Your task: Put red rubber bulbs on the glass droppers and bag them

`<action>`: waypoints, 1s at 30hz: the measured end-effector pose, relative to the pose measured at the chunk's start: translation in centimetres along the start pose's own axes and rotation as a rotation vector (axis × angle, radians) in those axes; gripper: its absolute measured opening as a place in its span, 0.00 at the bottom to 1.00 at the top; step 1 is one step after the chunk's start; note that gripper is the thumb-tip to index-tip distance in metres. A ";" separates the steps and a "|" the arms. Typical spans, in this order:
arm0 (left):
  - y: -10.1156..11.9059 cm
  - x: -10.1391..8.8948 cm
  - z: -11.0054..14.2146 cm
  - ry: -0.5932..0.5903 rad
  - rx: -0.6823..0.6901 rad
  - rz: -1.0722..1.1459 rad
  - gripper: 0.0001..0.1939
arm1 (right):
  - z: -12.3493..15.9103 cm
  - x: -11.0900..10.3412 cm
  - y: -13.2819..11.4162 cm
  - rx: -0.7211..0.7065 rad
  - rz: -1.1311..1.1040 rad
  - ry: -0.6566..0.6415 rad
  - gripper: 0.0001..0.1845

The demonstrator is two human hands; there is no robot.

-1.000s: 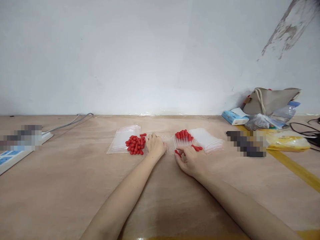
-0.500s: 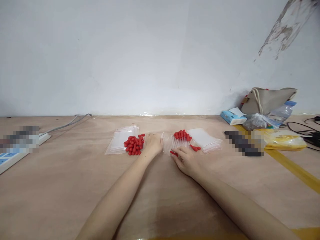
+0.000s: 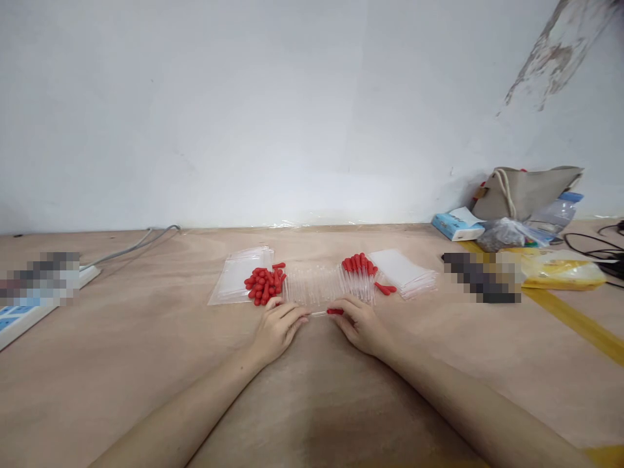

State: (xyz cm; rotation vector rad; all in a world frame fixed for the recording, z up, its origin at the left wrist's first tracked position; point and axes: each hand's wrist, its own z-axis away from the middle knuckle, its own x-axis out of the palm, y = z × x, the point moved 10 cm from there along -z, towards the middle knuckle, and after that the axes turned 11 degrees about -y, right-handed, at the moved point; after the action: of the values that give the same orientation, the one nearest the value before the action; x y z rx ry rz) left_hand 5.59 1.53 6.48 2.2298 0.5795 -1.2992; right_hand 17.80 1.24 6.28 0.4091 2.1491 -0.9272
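My left hand [image 3: 279,328] pinches one end of a thin clear dropper tube [image 3: 318,314] held level close to the table. My right hand [image 3: 359,325] grips a red rubber bulb [image 3: 334,312] at the tube's other end; whether the tube has entered the bulb I cannot tell. Beyond my left hand lies a pile of loose red bulbs [image 3: 263,284]. Many clear tubes [image 3: 307,285] lie in a row past my fingertips. Several droppers with red bulbs [image 3: 359,264] are fanned out beyond my right hand, and a red bulb [image 3: 385,288] lies to their right.
Clear plastic bags [image 3: 229,279] lie left of the bulbs, more white-clear bags [image 3: 402,273] at right. A power strip [image 3: 19,328] is far left. To the right are a blurred dark object [image 3: 480,279], tissue packs [image 3: 457,225], a yellow package [image 3: 560,270] and a grey bag [image 3: 531,195].
My left hand has come back toward me from the tube row with a clear tube. My right hand stays close to its place with the red bulb, now meeting the tube.
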 end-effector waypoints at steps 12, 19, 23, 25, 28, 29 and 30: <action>-0.1 0.6 0.0 -0.051 0.018 0.010 0.09 | 0.1 0.2 -0.7 -0.082 -0.022 -0.021 0.10; 0.8 0.3 -0.1 -0.025 0.091 0.047 0.10 | 0.0 0.3 0.1 -0.033 -0.044 0.003 0.09; 0.7 0.6 -0.1 -0.042 0.096 0.042 0.10 | -0.1 0.4 -0.2 -0.041 -0.046 -0.010 0.08; 0.8 0.8 0.0 -0.051 0.102 0.039 0.10 | 0.0 0.4 -0.4 -0.061 -0.039 -0.005 0.08; 1.0 0.7 0.0 -0.042 0.126 0.032 0.10 | 0.1 0.3 -0.6 -0.089 -0.032 0.012 0.07; 1.1 0.6 0.1 -0.032 0.140 0.029 0.10 | 0.1 0.3 -0.6 -0.097 -0.028 0.014 0.08; 1.3 0.5 0.1 -0.025 0.154 0.024 0.10 | 0.1 0.4 -0.6 -0.103 -0.024 0.011 0.08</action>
State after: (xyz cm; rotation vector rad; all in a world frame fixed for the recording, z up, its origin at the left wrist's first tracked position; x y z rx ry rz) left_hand 6.50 0.52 6.21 2.3324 0.4554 -1.3994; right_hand 17.27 0.76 6.26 0.3386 2.2049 -0.8243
